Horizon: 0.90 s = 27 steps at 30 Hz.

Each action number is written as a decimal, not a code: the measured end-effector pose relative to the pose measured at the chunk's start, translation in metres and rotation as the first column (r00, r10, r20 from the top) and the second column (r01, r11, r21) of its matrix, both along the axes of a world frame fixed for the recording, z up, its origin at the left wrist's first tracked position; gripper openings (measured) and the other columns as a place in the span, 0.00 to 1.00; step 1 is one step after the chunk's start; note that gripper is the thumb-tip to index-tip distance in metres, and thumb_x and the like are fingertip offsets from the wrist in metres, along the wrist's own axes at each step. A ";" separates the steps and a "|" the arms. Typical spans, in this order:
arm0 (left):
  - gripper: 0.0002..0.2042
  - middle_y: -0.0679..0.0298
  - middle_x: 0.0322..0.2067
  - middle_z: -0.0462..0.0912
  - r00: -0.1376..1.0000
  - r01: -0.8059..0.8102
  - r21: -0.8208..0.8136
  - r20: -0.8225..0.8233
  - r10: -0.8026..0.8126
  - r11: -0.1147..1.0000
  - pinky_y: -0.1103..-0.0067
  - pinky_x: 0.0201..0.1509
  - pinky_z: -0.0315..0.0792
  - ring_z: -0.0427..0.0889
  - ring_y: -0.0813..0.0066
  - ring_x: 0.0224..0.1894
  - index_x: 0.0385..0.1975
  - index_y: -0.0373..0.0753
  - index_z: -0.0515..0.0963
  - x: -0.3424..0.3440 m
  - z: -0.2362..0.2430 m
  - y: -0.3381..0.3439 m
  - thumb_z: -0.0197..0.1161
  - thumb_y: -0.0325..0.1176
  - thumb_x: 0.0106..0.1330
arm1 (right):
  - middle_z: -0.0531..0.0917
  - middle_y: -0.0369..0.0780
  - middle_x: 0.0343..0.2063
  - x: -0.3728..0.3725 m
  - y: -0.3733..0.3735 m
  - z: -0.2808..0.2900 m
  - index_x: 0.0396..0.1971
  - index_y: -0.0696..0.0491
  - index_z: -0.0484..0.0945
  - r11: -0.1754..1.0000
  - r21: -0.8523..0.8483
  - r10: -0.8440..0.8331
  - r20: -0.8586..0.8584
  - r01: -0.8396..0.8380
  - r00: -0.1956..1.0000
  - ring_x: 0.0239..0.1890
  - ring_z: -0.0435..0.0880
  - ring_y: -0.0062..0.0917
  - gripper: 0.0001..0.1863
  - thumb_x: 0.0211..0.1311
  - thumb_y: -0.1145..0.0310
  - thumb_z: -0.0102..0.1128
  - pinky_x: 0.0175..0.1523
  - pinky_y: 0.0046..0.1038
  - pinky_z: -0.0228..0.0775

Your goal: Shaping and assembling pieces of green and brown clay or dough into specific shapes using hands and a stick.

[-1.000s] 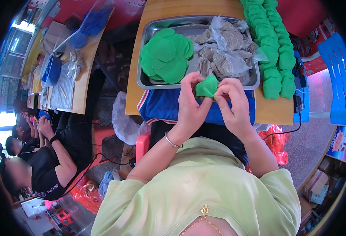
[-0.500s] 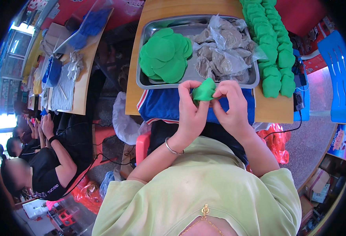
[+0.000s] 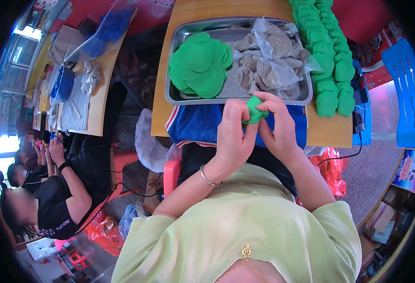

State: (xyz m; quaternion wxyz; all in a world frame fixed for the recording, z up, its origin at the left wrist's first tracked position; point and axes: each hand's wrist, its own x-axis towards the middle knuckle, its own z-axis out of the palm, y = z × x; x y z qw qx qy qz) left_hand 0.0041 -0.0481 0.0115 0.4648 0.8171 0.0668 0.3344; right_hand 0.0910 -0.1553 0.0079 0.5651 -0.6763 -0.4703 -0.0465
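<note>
Over the blue cloth [image 3: 195,123], just this side of the metal tray [image 3: 198,101], there's a folded green piece [image 3: 256,112], left hand [image 3: 234,134] and right hand [image 3: 279,126] both pinching it, fingers drawn in, neither hand nearer, long axis honestly hard to tell

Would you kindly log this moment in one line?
left hand: holding small folded green piece; right hand: holding same piece; nearby: rectangular metal tray, flat round green sheets

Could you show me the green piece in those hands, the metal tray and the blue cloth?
Green piece [image 3: 255,113]: head view, middle of its visible surface.
Metal tray [image 3: 229,88]: head view, bare floor beside the green pile [image 3: 200,64].
Blue cloth [image 3: 195,124]: head view, its left part.
</note>
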 end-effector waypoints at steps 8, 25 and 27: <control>0.10 0.62 0.36 0.71 0.981 0.162 -0.624 0.018 -0.193 0.765 0.84 0.39 0.73 0.76 0.81 0.36 0.39 0.35 0.60 -0.002 -0.003 -0.013 0.55 0.20 0.63 | 0.76 0.47 0.40 0.006 -0.005 -0.006 0.40 0.57 0.71 0.999 -0.047 -0.025 -0.091 0.021 0.996 0.43 0.77 0.39 0.15 0.51 0.84 0.53 0.48 0.31 0.70; 0.05 0.63 0.40 0.69 0.984 0.129 -0.635 -0.015 -0.180 0.762 0.87 0.32 0.74 0.76 0.82 0.34 0.33 0.34 0.71 -0.005 -0.002 0.016 0.60 0.25 0.61 | 0.73 0.46 0.48 0.005 -0.003 -0.002 0.45 0.56 0.71 0.990 0.041 0.141 -0.425 -0.137 0.894 0.49 0.76 0.30 0.19 0.50 0.81 0.59 0.45 0.25 0.75; 0.05 0.63 0.40 0.68 0.991 0.082 -0.452 -0.055 -0.119 0.888 0.87 0.32 0.72 0.74 0.82 0.35 0.32 0.34 0.73 -0.006 -0.004 0.018 0.61 0.25 0.60 | 0.72 0.45 0.49 0.004 -0.003 -0.003 0.45 0.56 0.71 0.992 0.026 0.121 -0.413 -0.121 0.903 0.48 0.76 0.28 0.19 0.50 0.81 0.60 0.45 0.24 0.75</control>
